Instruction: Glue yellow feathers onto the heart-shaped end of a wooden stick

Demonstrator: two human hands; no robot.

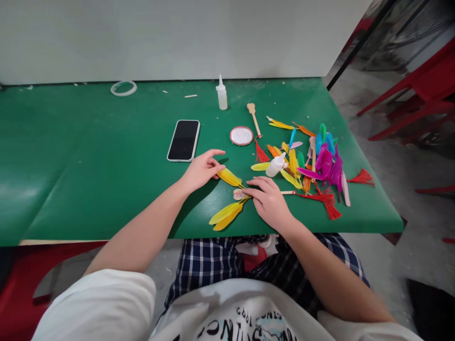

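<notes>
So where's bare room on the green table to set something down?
Widest: left of the black rectangular phone, nearer than the translucent round ring. A smaller patch lies between phone and white oval disc. Crowded: beyond and right of the right hand, with multicoloured feathers and red tassels.

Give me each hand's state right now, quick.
Left hand: touching a yellow feather; grip unclear.
Right hand: over a wooden stick; grip unclear.
</notes>
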